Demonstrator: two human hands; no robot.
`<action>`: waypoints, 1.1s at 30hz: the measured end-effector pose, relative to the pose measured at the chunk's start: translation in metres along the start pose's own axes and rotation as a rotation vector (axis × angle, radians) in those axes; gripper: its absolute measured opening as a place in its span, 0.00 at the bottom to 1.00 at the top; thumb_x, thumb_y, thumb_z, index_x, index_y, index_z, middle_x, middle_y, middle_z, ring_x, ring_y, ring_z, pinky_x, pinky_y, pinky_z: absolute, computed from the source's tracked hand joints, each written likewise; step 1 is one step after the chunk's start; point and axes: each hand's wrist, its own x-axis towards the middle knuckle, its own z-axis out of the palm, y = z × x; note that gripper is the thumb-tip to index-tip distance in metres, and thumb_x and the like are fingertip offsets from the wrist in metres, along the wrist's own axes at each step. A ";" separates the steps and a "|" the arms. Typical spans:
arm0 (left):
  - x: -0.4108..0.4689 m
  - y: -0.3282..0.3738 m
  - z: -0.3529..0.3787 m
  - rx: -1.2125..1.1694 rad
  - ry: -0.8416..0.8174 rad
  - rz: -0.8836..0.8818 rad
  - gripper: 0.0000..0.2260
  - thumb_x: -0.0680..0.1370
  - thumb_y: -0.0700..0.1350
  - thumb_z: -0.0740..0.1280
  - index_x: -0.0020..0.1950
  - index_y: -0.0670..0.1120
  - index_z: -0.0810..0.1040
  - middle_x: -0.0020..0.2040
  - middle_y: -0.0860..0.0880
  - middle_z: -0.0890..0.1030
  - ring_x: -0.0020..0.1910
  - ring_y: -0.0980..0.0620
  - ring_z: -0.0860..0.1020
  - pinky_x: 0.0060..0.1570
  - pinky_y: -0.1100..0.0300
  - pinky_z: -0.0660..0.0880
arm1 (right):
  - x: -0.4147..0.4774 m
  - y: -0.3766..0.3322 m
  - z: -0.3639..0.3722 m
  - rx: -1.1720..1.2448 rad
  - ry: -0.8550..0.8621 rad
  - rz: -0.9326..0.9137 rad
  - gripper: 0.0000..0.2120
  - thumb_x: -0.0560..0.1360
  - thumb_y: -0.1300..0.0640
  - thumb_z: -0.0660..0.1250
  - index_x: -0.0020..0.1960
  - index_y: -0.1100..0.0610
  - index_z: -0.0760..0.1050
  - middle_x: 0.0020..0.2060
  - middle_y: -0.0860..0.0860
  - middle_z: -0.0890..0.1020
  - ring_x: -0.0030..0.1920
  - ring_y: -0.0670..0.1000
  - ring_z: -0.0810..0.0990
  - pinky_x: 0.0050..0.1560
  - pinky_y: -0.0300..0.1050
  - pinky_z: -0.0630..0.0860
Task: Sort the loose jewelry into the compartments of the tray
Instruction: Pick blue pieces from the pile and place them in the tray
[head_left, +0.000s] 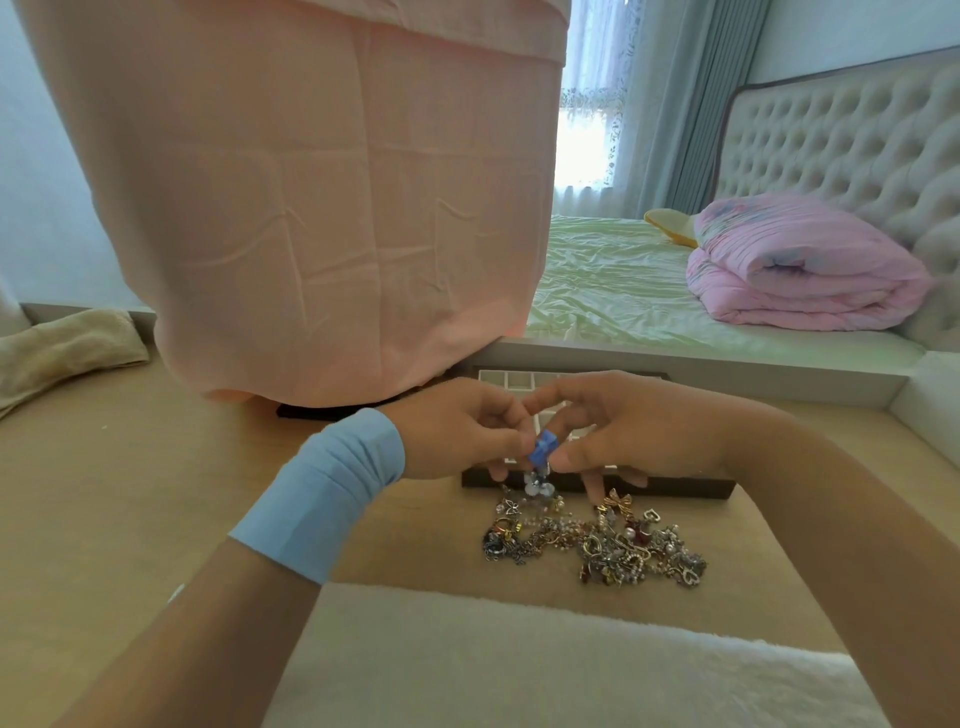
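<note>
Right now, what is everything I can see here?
tray: one, dark frame, white compartments, behind hands
jewelry pile: one, gold, silver, red, in front of tray
blue piece: one, blue, pinched by both hands
draped cloth: one, peach, back left
quilt: one, pink, on bed
rug: one, white, near edge
wristband: one, light blue, left wrist
left hand: one, on blue piece
right hand: one, on blue piece

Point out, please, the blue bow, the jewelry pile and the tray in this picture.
blue bow (543, 451): head view, on the middle of the bow.
jewelry pile (613, 545): head view, on the tangled middle of the heap.
tray (691, 487): head view, on its dark front wall.
</note>
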 end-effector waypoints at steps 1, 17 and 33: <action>-0.001 0.002 -0.001 -0.031 0.015 0.016 0.03 0.80 0.43 0.66 0.47 0.46 0.78 0.32 0.59 0.82 0.33 0.60 0.78 0.33 0.74 0.69 | 0.000 0.001 0.000 0.019 -0.005 -0.020 0.17 0.79 0.59 0.70 0.65 0.47 0.74 0.51 0.48 0.86 0.36 0.52 0.83 0.28 0.40 0.71; 0.020 -0.010 0.019 -0.003 0.486 0.096 0.08 0.78 0.43 0.67 0.45 0.56 0.81 0.40 0.55 0.84 0.39 0.52 0.80 0.43 0.57 0.78 | 0.008 0.010 -0.002 0.126 0.266 0.090 0.06 0.79 0.55 0.71 0.53 0.55 0.84 0.34 0.41 0.85 0.36 0.47 0.85 0.29 0.38 0.74; 0.044 -0.032 0.059 0.249 0.605 0.015 0.04 0.78 0.49 0.67 0.48 0.58 0.80 0.42 0.59 0.79 0.41 0.60 0.72 0.39 0.62 0.69 | 0.035 0.039 0.013 -0.312 0.434 0.238 0.07 0.73 0.43 0.75 0.41 0.46 0.84 0.37 0.43 0.82 0.40 0.44 0.79 0.40 0.42 0.73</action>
